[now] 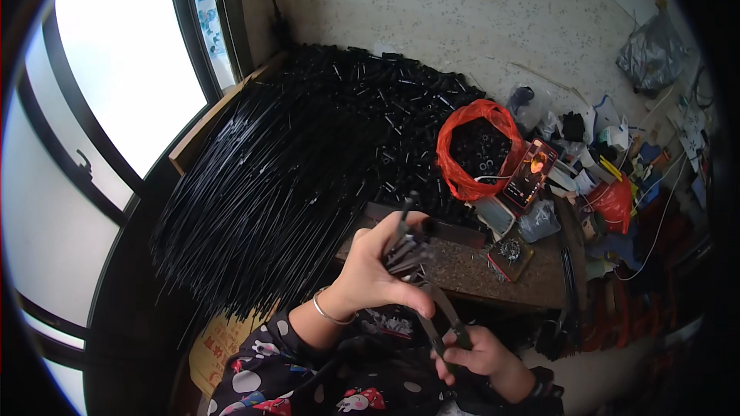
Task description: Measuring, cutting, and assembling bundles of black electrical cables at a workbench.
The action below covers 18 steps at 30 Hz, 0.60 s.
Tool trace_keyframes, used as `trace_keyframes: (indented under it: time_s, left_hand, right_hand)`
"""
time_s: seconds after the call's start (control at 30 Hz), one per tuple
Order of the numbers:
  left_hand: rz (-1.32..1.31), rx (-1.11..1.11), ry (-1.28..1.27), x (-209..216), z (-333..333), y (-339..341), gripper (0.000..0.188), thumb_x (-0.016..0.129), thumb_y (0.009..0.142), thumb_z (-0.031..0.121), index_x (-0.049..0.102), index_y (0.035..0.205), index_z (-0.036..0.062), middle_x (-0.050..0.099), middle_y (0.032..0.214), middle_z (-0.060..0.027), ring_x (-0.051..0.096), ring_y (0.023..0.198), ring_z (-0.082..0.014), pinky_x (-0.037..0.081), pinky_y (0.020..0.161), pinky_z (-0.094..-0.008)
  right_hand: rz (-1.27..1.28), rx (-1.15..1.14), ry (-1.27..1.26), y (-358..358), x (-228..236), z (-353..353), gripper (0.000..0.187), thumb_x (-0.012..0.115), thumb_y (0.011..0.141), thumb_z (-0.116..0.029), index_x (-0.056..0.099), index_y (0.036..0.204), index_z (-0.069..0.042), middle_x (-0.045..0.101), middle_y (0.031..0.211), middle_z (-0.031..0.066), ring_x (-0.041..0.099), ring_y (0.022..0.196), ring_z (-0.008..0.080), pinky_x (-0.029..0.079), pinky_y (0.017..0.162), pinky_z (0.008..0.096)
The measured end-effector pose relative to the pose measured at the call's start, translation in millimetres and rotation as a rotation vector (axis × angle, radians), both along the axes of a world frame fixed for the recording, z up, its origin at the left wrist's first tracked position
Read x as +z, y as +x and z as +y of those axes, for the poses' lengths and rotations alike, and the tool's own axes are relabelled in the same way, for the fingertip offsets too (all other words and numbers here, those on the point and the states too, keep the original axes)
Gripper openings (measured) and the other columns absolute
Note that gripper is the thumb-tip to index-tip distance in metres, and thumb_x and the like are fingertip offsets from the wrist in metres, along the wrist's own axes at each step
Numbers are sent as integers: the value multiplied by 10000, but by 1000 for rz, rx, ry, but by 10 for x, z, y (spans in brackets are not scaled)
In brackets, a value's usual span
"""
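My left hand (374,266), a bangle at its wrist, is curled round a small bunch of thin dark rods (408,254), blurred at their tips. Just below it, my right hand (484,356) grips a pair of pliers (449,312) by the handles. The pliers' upper end reaches up to the left hand's thumb and the bunch; its jaws are mostly hidden. Ahead and to the left, a large heap of long thin black rods (254,177) fans toward me. Behind and beside them lies a pile of short black tubular parts (370,77).
A red plastic bag (455,177) of small dark rings stands right of the pile, beside a propped phone (532,173). A small tray (515,266) of metal bits sits near the brown table edge (539,285). Clutter crowds the right; a window (116,69) lies left.
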<state>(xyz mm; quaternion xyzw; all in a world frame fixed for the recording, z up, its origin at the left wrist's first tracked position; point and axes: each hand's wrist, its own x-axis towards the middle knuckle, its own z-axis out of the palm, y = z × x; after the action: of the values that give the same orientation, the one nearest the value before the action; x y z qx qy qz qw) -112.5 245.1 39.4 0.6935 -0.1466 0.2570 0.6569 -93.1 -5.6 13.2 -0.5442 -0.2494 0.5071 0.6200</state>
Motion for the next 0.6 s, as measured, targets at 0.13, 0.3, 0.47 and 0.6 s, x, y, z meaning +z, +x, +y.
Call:
trace_keyframes:
  time_s: [0.13, 0.3, 0.47, 0.6]
  left_hand:
    - [-19, 32, -2, -31, -85, 67, 867, 877, 395, 451, 534, 1038, -19, 543, 712, 23, 496, 633, -41, 394, 589, -186]
    - [29, 94, 13, 48, 26, -52, 868, 881, 427, 429, 496, 1053, -32, 599, 738, -25, 532, 666, -35, 454, 625, -197]
    - [-50, -51, -42, 18, 54, 40, 863, 876, 435, 437, 497, 1048, -37, 594, 749, -34, 537, 687, -49, 453, 652, -206]
    - [-53, 28, 145, 70, 67, 29, 799, 881, 458, 399, 520, 1027, -30, 611, 758, -46, 572, 693, -73, 456, 648, -203]
  right_hand:
    - [-96, 112, -137, 89, 14, 208, 267, 645, 782, -79, 518, 993, 25, 606, 739, 70, 574, 576, 135, 466, 509, 258]
    - [-1675, -514, -152, 171, 155, 188, 476, 630, 649, 29, 481, 1101, 28, 560, 749, 91, 551, 587, 166, 450, 536, 289]
    - [134, 159, -25, 106, 1, 101, 255, 618, 824, -117, 550, 988, 66, 611, 664, 92, 586, 504, 156, 460, 494, 246]
    - [-773, -83, -236, 121, 191, 263, 462, 678, 701, -42, 462, 1107, -1, 585, 715, 87, 562, 549, 148, 454, 498, 270]
